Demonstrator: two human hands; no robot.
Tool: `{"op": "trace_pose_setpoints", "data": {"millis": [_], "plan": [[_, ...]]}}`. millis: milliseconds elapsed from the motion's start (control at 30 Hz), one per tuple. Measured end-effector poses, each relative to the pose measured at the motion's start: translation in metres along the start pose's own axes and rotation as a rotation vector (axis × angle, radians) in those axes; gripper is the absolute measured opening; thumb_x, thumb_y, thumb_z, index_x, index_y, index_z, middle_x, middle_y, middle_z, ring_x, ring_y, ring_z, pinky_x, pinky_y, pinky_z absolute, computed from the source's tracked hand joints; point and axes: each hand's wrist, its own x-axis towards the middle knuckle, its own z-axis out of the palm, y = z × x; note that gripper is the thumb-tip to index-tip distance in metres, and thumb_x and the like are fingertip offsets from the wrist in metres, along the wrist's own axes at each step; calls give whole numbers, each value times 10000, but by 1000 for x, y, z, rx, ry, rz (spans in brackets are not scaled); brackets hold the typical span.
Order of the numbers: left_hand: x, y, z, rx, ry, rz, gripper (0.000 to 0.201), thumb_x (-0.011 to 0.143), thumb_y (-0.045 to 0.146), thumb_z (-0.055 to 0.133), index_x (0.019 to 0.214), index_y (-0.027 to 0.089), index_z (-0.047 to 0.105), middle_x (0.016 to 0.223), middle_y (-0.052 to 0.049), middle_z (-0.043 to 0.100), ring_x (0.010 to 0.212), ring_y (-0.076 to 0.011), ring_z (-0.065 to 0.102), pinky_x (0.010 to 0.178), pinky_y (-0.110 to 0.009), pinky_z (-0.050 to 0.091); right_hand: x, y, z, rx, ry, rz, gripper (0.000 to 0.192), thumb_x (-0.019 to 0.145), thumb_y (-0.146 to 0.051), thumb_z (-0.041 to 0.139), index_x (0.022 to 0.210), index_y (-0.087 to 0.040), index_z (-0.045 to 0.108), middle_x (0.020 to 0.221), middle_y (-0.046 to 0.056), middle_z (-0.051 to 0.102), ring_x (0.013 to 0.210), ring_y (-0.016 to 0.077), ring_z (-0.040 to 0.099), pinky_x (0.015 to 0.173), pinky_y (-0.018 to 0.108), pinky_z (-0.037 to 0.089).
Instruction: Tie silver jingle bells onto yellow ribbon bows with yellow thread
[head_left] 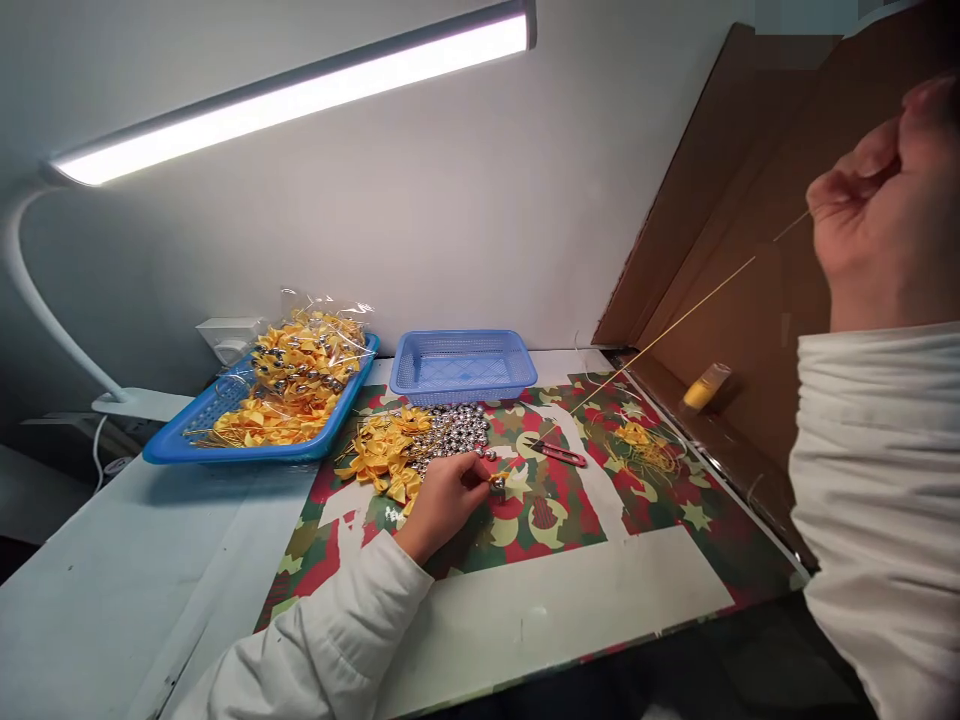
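Low over the patterned mat, my left hand (450, 500) is closed in a pinch on a small yellow ribbon bow (497, 478) with a shiny silver ball. A thin yellow thread (675, 325) stretches from near that bow up to my right hand (874, 205), raised high at the right and closed on it. Just left of my left hand lies a pile of yellow ribbon bows (382, 450), beside many loose silver balls (457, 430). Red-handled thread snips (559, 454) rest on the mat, right of the pinched bow. My left fingertips are partly hidden.
A blue basket (161, 440) of yellow bows and a plastic bag stands at left; a lighter blue basket (465, 392) stands behind the balls. Yellow thread (649, 450) lies tangled at right, near a small yellow-filled tube (706, 386). A cardboard panel (720, 200) borders the right side, under a lamp (300, 95).
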Motion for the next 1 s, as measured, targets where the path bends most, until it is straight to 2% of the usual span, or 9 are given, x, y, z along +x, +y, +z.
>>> {"op": "trace_pose_setpoints", "data": {"millis": [67,133,267,333,400,467,633,900,1000], "plan": [[0,0,1,-102,-10,-44,35,677,194,667,686,173,694,660,-21,689,610,-157,599,603,-254,435,-17,8,17,54,212,-19,197,871,-269,601,681,-295,559,556,-54,442,529,79,434,483,293,198],[0,0,1,-215,-13,-102,131,679,258,696,768,164,716,732,-47,716,661,-176,633,626,-267,470,-44,17,46,69,213,98,217,826,-308,663,675,-276,511,533,-58,337,479,88,324,482,266,263],[2,-1,1,-432,3,-236,205,643,315,751,755,146,719,686,-48,703,634,-163,634,616,-261,489,-131,36,124,51,-18,282,209,814,-389,654,769,-217,543,637,-39,456,507,82,384,479,239,323],[2,-1,2,-529,12,-297,213,626,324,770,729,146,717,671,-43,694,624,-150,633,618,-252,494,-179,41,161,-27,-263,429,189,870,-374,576,790,-204,558,636,-35,472,536,90,409,493,230,334],[2,0,1,-616,17,-353,227,608,330,785,719,146,713,695,-49,699,665,-159,655,648,-255,510,-218,41,190,-38,-427,500,179,904,-341,519,813,-195,567,616,-39,473,527,92,412,488,225,325],[1,0,1,-687,19,-403,250,581,329,805,714,141,709,712,-55,699,708,-174,673,680,-266,524,-242,39,209,-49,-514,470,172,927,-283,474,837,-186,583,651,-23,534,570,103,473,536,230,363],[-1,3,1,-797,7,-482,285,542,311,838,716,125,709,714,-45,691,702,-161,674,672,-245,529,-258,41,219,-109,-528,398,156,935,-194,457,902,-185,609,847,34,668,780,153,608,703,269,440],[-3,4,5,-926,-7,-579,252,599,252,823,783,112,722,759,-58,709,652,-109,645,617,-192,519,-273,40,220,-131,-452,279,132,925,-164,472,865,-194,585,800,40,633,748,164,581,653,284,449],[-5,5,7,-910,-6,-556,268,585,258,834,782,116,721,746,-40,695,629,-97,627,596,-185,509,-276,38,222,-144,-432,254,141,930,-170,468,849,-196,579,786,37,617,756,165,574,662,286,445]]}}
